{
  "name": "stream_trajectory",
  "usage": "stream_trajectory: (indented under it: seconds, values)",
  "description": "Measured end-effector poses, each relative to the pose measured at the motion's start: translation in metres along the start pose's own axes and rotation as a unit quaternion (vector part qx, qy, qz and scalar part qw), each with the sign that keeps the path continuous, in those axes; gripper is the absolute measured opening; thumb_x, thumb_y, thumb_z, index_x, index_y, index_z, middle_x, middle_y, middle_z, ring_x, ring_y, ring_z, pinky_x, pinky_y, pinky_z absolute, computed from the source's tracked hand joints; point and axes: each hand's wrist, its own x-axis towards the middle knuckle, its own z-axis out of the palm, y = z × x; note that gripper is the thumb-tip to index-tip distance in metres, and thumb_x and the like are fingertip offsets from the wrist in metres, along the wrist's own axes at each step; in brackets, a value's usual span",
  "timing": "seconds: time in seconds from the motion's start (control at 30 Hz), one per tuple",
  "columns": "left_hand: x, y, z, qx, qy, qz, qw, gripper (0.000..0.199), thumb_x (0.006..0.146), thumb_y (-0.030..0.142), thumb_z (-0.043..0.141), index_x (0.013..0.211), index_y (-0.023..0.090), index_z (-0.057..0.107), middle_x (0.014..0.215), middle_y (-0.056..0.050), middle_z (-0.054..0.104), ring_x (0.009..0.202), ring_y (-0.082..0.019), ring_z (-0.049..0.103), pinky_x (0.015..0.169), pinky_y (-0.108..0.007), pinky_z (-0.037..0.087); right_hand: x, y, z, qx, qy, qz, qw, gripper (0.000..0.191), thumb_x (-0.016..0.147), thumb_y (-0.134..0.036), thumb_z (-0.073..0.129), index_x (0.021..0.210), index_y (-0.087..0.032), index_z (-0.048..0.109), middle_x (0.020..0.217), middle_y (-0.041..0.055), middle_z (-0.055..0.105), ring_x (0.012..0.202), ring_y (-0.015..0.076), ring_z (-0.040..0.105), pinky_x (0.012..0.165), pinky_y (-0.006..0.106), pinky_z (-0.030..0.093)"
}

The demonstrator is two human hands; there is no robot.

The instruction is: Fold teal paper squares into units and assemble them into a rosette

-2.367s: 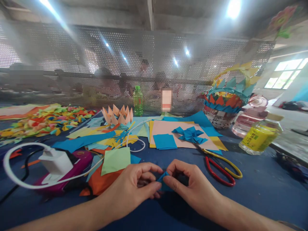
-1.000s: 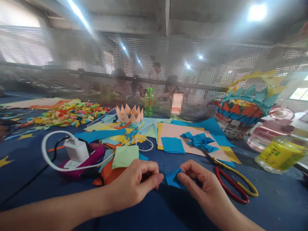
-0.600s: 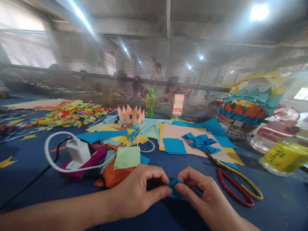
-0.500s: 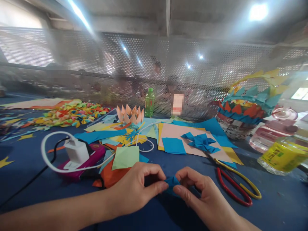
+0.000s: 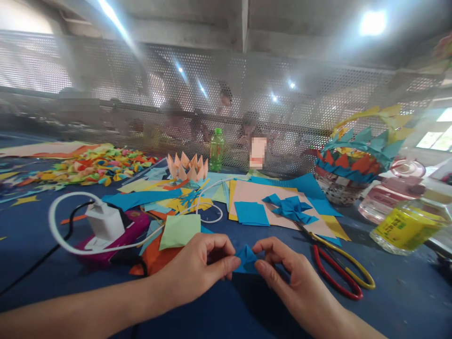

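Between my fingertips is a small piece of blue paper, folded with a raised point in its middle. My left hand pinches its left corner between thumb and fingers. On the opposite side, my right hand grips the right corner with thumb and forefinger. Beyond the hands lies a stack of blue paper squares. Several folded blue paper pieces rest beside it on a pale pink sheet. Scissors with one red and one yellow handle lie right of my right hand.
A purple power strip with a white charger and looping cable sits at left. Green paper squares lie near my left hand. Farther back are a peach paper crown, a green bottle, a paper basket and a yellow-labelled bottle.
The blue paper has opened out between my fingers, and its raised point now shows. Both hands remain on it, slightly farther apart. The whole view has shifted a little.
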Motion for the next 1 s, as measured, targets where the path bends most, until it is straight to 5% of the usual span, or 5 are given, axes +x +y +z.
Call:
stream_trajectory:
  seconds: [0.17,0.53,1.0]
  values:
    - [-0.0017,0.0001,0.0007,0.004,-0.001,0.005,1.000,0.019,0.085,0.033,0.061,0.073,0.018,0.057,0.062,0.005,0.058,0.059,-0.012,0.052,0.056,-0.022,0.038,-0.0004,0.0007,0.0010,0.026,0.011,-0.007,1.000,0.020,0.095,-0.036,0.050,0.110,-0.022,0.051,0.092,0.0026,0.065,0.082,0.0156,0.061,0.070,0.024,0.047]
    - [-0.0024,-0.0014,0.0020,-0.034,0.009,0.026,0.999,0.014,0.081,0.023,0.061,0.095,0.021,0.059,0.082,0.003,0.062,0.076,-0.015,0.058,0.069,-0.025,0.046,-0.0008,-0.0024,0.0031,0.009,0.034,-0.041,0.999,0.006,0.090,-0.021,0.056,0.096,-0.022,0.057,0.083,-0.0012,0.065,0.075,0.0122,0.059,0.070,0.021,0.048]
    - [-0.0044,0.0025,0.0041,-0.022,0.027,0.028,0.999,0.008,0.080,0.022,0.060,0.086,0.021,0.054,0.076,0.004,0.057,0.068,-0.013,0.054,0.063,-0.025,0.044,-0.0007,-0.0051,0.0036,0.012,0.027,-0.020,0.999,0.010,0.088,-0.021,0.056,0.098,-0.021,0.058,0.079,-0.0007,0.066,0.071,0.0135,0.060,0.068,0.024,0.049]
